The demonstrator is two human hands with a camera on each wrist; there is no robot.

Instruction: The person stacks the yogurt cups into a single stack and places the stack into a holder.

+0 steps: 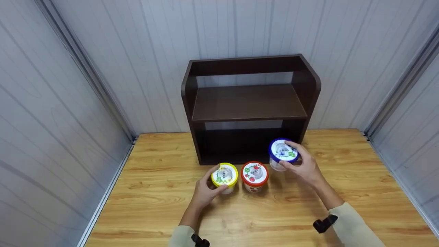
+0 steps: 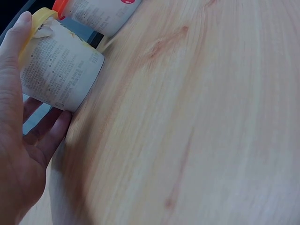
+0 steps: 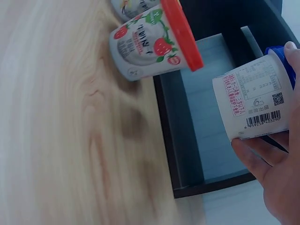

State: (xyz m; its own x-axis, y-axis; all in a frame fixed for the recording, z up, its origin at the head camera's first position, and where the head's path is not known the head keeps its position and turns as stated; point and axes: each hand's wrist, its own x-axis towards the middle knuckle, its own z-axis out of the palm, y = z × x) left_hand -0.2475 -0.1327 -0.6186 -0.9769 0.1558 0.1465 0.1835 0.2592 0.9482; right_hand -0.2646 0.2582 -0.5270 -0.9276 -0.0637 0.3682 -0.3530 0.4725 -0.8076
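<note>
My right hand (image 1: 304, 166) grips a white cup with a blue lid (image 1: 284, 151), thumb and fingers on either side of it. In the right wrist view this blue-lidded cup (image 3: 255, 96) hangs tilted over the front of the shelf, its barcode showing. My left hand (image 1: 205, 190) holds a yellow-lidded cup (image 1: 225, 175) by its side; in the left wrist view the yellow-lidded cup (image 2: 61, 65) has its base at the tabletop. Between the hands stands a red-lidded cup (image 1: 254, 174) with strawberries printed on it, touched by neither hand.
A dark brown two-tier shelf (image 1: 250, 103) stands at the back of the wooden table (image 1: 154, 192), right behind the cups. Pale panelled walls (image 1: 164, 68) enclose the table at the back and both sides.
</note>
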